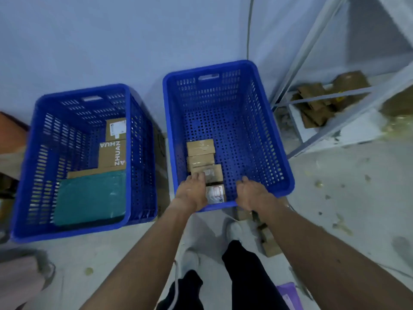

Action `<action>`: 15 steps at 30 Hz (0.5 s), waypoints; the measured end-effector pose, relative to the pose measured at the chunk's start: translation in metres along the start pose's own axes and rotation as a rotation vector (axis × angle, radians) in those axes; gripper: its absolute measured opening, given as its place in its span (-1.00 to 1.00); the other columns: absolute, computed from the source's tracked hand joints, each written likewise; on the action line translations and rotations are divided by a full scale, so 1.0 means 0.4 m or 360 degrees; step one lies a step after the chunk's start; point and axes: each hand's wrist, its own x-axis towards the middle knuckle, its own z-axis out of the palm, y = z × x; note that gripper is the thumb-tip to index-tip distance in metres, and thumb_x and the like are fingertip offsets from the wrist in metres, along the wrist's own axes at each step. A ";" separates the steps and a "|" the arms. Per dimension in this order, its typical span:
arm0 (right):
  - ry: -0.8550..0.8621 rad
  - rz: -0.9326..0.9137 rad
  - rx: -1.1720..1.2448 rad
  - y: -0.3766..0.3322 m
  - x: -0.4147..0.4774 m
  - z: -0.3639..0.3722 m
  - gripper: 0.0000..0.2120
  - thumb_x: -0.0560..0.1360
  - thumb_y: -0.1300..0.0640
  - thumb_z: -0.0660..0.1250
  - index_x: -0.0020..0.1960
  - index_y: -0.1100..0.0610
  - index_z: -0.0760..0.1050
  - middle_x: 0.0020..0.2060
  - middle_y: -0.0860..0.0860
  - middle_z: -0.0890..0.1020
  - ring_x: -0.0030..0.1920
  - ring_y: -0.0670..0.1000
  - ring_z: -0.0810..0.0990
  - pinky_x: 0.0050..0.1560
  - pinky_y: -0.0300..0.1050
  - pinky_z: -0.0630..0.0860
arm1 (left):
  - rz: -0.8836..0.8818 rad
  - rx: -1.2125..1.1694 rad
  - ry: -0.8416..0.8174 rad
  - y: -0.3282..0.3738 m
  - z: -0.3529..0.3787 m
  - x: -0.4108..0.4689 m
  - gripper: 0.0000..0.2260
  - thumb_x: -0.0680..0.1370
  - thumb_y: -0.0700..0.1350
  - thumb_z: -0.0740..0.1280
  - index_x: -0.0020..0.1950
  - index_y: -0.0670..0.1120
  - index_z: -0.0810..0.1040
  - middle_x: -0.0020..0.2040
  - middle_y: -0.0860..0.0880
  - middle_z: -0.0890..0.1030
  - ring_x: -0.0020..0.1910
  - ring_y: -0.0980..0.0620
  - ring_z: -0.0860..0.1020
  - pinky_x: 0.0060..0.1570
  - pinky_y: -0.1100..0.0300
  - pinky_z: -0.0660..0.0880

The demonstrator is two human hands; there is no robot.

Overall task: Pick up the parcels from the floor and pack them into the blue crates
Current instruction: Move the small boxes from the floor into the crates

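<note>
Two blue crates stand on the floor. The right crate (268,139) holds a row of small cardboard parcels (200,147) along its left side, plus a white-labelled parcel (215,193) at the near wall. My left hand (192,192) reaches over the near rim, its fingertips resting on the parcel (212,173) in front of the labelled one. My right hand (252,194) hovers over the near rim with spread fingers and holds nothing. The left crate (138,153) contains a teal mailer bag (89,198) and brown boxes (112,153).
Small cardboard parcels (269,239) lie on the floor by my feet, just behind the right crate. A metal rack (330,95) with cardboard scraps stands to the right. A purple item (288,294) lies at the bottom edge. An orange-brown object (11,133) sits at far left.
</note>
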 end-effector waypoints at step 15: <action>0.0296 0.0672 0.0496 -0.023 -0.532 0.186 -0.55 0.60 0.03 0.15 0.45 0.17 0.30 0.33 0.13 0.40 0.29 0.15 0.46 0.23 0.00 0.41 | 0.0626 0.0296 0.0061 0.051 -0.070 -0.301 -0.44 0.56 0.00 0.34 0.45 -0.15 0.21 0.21 -0.15 0.48 0.08 -0.16 0.53 -0.03 0.00 0.52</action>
